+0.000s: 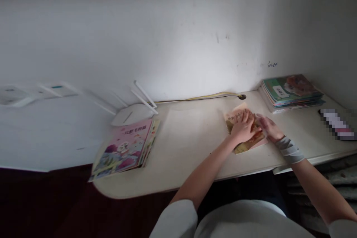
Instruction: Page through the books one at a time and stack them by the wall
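A small booklet [240,149] with a pale pink and brown printed cover lies on the white desk. My left hand [244,125] rests flat on its cover, fingers spread and pointing toward the wall. At the booklet's right edge is my right hand [271,128], with a grey wrap around the wrist. Motion smears the right fingers, so whether they grip the edge cannot be made out. Both hands hide much of the cover.
Left on the desk [184,148], picture books [125,145] lie beside a white router [131,114] with upright antennas. A book stack [290,91] sits at the back right, and a phone [337,124] near the right edge. Cables [195,97] run along the wall to a hole.
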The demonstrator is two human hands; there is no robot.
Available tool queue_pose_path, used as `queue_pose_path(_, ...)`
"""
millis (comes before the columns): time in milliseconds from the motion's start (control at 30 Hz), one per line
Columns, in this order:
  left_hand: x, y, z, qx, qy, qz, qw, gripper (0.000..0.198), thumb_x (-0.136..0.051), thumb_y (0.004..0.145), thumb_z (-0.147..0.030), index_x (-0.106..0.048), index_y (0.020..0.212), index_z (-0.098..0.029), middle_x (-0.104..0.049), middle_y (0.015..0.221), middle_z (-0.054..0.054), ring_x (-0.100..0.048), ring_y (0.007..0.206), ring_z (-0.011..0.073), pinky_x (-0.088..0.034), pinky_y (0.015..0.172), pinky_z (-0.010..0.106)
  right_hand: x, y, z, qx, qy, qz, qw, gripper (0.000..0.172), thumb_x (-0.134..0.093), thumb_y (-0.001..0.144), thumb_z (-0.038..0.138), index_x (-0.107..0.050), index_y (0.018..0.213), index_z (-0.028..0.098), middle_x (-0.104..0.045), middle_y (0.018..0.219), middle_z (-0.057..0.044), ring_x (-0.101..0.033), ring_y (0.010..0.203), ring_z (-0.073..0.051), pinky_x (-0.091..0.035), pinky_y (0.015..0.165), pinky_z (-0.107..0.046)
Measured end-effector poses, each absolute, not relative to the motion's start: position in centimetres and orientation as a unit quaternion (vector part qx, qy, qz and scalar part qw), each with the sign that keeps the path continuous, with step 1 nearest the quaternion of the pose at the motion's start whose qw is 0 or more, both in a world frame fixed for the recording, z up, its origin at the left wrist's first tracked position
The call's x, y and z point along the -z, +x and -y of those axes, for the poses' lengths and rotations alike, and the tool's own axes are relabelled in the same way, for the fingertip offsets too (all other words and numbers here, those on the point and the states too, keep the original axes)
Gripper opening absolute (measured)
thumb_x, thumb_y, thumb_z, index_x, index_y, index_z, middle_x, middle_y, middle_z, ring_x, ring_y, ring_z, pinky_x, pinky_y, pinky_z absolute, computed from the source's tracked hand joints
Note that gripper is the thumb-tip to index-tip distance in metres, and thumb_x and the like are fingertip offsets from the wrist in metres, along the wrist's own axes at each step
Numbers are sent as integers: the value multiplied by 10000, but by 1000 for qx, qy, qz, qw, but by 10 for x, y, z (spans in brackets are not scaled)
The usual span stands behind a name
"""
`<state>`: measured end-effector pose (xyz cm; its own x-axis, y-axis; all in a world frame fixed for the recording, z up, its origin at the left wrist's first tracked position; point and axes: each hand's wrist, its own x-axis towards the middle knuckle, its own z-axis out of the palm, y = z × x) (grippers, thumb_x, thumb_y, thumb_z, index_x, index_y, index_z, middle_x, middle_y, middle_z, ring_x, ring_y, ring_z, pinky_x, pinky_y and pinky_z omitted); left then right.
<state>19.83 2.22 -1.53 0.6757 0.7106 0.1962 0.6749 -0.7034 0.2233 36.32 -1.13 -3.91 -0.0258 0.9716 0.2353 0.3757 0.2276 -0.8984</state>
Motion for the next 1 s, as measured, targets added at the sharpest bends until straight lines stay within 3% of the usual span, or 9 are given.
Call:
queue_pose_path(133, 11, 192, -35, -127, 909, -395, 40, 748, -275, 818, -671, -276, 1387, -185, -236, 1482, 148, -192, 1348, 360, -215, 1029, 583, 33, 365, 16, -453, -494, 546, 502, 687, -70, 882, 597, -497, 1241, 196, -584, 1220, -140, -550, 1128, -237, -449, 936, -481)
queue_pose_path(267, 0, 168, -64, -80, 881, -464, 46, 721, -316, 819, -655, -277, 1381, -206, -223, 1486, 146, -207, 1340, 362, -238, 1020, 558, 27, 381, 20, -468, -524, 565, 433, 443, -516, 795, 480, -556, 1142, 208, -669, 1074, -93, -630, 976, -236, -496, 843, -403)
queue_pose_path(433, -4, 139, -67, -23, 858, -511, 52, 577, -421, 815, -599, -444, 1229, -197, -489, 1256, 147, -481, 1142, 295, -397, 898, 395, 18, 389, 3, -197, -698, 673, 145, 191, -484, 793, 223, -631, 902, 171, -691, 747, -35, -632, 708, -164, -466, 678, -267)
queue_pose_path(533, -3, 127, -44, -23, 833, -552, 42, 566, -442, 820, -572, -421, 1241, -194, -533, 1136, 144, -579, 979, 278, -449, 762, 347, 14, 377, -16, -112, -729, 664, 127, 206, -447, 810, 181, -632, 900, 171, -674, 884, -96, -605, 846, -200, -421, 763, -301)
queue_pose_path(633, -4, 117, -21, 4, 819, -570, 56, 573, -465, 828, -531, -371, 1289, -204, -562, 1069, 135, -624, 856, 257, -463, 677, 327, 9, 362, -28, -42, -741, 656, 134, 300, -427, 838, 199, -579, 1091, 147, -600, 1095, -174, -525, 1032, -276, -369, 863, -393)
queue_pose_path(733, -5, 113, -11, -26, 849, -527, 32, 498, -433, 870, -448, -376, 1298, -199, -543, 1170, 151, -570, 1026, 276, -458, 791, 357, 4, 346, -20, 76, -700, 691, 163, 420, -425, 864, 248, -466, 1263, 124, -474, 1292, -196, -411, 1182, -306, -298, 963, -449)
queue_pose_path(800, -2, 117, -13, -57, 898, -436, 15, 496, -391, 892, -433, -357, 1324, -193, -431, 1349, 151, -416, 1232, 283, -370, 963, 392, 6, 333, -4, 126, -641, 736, 180, 471, -396, 890, 317, -422, 1307, 99, -417, 1358, -195, -341, 1257, -296, -246, 1022, -455)
queue_pose_path(900, 8, 127, -23, -50, 951, -303, 30, 581, -350, 891, -484, -293, 1376, -169, -253, 1480, 129, -177, 1368, 284, -171, 1091, 451, 15, 314, 22, 90, -546, 817, 158, 640, -374, 882, 488, -341, 1364, 68, -349, 1418, -192, -255, 1324, -287, -200, 1065, -462)
queue_pose_path(1000, 24, 134, -31, -23, 954, -293, 57, 641, -339, 878, -516, -262, 1397, -147, -220, 1492, 132, -126, 1381, 285, -121, 1098, 476, 29, 313, 35, 22, -527, 843, 108, 749, -337, 860, 588, -313, 1379, 48, -340, 1424, -188, -278, 1319, -291, -218, 1059, -468)
